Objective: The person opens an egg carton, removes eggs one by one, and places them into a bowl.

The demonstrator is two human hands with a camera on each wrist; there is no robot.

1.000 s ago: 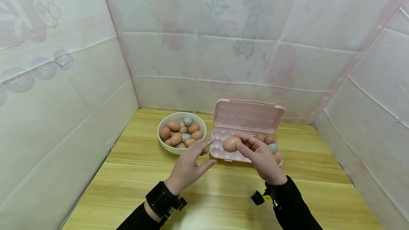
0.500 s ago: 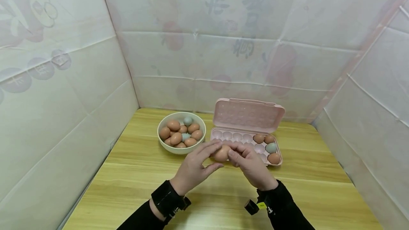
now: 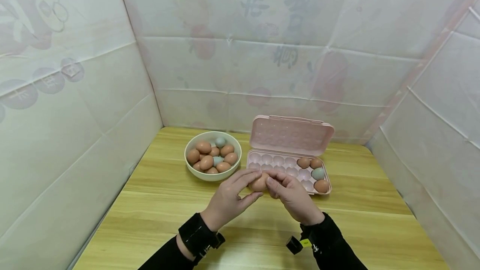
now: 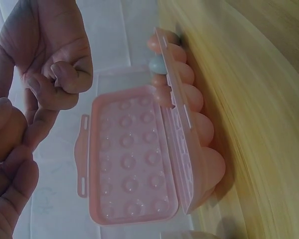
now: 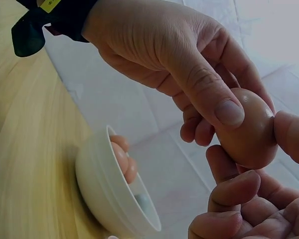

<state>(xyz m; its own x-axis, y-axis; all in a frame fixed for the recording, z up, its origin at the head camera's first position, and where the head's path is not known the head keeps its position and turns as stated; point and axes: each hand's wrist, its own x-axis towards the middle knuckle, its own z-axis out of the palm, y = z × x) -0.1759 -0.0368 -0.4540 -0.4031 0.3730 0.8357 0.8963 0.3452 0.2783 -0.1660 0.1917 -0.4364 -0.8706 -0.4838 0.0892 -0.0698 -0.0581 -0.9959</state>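
Observation:
A brown egg [image 3: 258,183] is held between both hands above the table, in front of the egg carton. My right hand [image 3: 298,199] pinches it between thumb and fingers. From the other side, my left hand [image 3: 228,199] grips it with thumb and fingertips, as the right wrist view shows on the egg [image 5: 249,137]. Behind the hands lies the pink egg carton [image 3: 327,178], its lid [image 3: 290,136] raised. Brown eggs and a pale blue-green egg [image 3: 318,173] sit in its right end. Part of the carton's front row is hidden by the hands.
To the left of the carton stands a cream bowl [image 3: 191,171] with several brown eggs and a few pale ones. The wooden table [image 3: 150,203] ends against white printed sheets [image 3: 187,74] at the back and sides.
My right hand has brought the egg left and down from over the carton to the left hand. My left hand has moved slightly right and now grips the egg too.

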